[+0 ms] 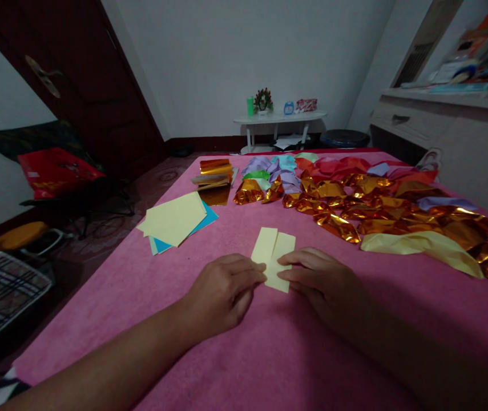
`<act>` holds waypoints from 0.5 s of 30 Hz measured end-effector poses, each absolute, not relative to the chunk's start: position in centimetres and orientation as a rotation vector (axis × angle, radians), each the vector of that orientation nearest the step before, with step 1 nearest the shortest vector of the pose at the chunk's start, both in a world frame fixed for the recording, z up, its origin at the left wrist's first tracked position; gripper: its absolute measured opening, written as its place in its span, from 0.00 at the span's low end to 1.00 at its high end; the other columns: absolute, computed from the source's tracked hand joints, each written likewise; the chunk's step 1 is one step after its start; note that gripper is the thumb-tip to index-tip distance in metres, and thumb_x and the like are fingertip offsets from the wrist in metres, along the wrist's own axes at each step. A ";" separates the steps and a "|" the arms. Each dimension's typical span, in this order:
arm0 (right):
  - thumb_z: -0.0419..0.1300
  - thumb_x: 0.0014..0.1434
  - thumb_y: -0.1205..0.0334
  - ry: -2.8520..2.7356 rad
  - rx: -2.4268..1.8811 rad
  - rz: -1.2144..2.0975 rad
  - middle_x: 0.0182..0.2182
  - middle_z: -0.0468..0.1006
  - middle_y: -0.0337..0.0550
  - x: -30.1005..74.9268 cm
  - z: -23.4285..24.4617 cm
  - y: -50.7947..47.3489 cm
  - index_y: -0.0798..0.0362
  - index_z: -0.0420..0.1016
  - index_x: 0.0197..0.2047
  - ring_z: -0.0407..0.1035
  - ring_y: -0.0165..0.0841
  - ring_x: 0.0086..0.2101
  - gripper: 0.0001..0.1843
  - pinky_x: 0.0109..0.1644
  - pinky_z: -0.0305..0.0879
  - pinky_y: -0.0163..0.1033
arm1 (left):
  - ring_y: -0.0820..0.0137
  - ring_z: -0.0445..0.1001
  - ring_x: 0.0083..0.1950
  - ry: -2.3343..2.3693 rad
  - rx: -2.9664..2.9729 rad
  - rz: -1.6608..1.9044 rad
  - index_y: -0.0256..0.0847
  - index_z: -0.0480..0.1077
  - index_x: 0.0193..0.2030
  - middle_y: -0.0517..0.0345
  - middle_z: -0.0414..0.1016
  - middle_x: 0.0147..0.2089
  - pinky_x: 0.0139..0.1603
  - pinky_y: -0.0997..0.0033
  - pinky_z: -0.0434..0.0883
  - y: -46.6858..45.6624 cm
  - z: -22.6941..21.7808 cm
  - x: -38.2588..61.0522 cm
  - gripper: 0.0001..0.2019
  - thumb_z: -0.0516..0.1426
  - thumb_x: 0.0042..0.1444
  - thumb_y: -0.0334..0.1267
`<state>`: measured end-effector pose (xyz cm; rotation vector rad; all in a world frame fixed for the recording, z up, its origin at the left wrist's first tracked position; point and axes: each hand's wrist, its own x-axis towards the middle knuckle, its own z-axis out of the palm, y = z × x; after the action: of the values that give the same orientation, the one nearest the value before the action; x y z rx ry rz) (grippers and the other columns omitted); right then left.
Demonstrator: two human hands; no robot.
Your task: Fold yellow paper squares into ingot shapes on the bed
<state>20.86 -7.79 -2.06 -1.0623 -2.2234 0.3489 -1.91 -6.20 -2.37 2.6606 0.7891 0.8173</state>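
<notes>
A folded pale yellow paper (274, 254) lies on the pink table cover (269, 354) in front of me. My left hand (222, 291) pinches its near left edge with closed fingers. My right hand (321, 282) presses its near right edge, fingers together on the paper. Both forearms reach in from the bottom of the view.
A stack of yellow and blue paper sheets (177, 221) lies to the left. Gold foil sheets (216, 174) sit further back. Several folded gold, red, purple and yellow paper pieces (380, 205) spread across the right side. A small white table (278, 120) stands by the far wall.
</notes>
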 end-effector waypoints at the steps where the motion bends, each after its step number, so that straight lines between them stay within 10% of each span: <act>1: 0.54 0.56 0.75 -2.243 -1.067 0.361 0.42 0.78 0.46 20.9 -2.0 -7.7 0.52 0.78 0.37 0.69 0.35 0.42 0.14 0.44 0.67 0.43 | 0.66 0.74 0.45 0.810 2.636 0.823 0.39 0.72 0.48 0.51 0.76 0.49 0.47 0.63 0.72 -6.1 -2.4 -1.9 0.16 0.52 0.54 0.26; 15: 0.56 0.58 0.70 -2.299 -1.086 0.306 0.40 0.77 0.44 20.6 -1.8 -7.8 0.51 0.77 0.36 0.69 0.34 0.40 0.09 0.44 0.65 0.40 | 0.69 0.76 0.38 0.971 2.434 0.865 0.42 0.76 0.40 0.55 0.80 0.38 0.41 0.68 0.73 -5.5 -2.3 -1.2 0.08 0.58 0.54 0.34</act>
<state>20.56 -7.81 -1.84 -1.0855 -2.2990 0.3056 -1.22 -5.46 -2.33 2.4342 0.9710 0.8645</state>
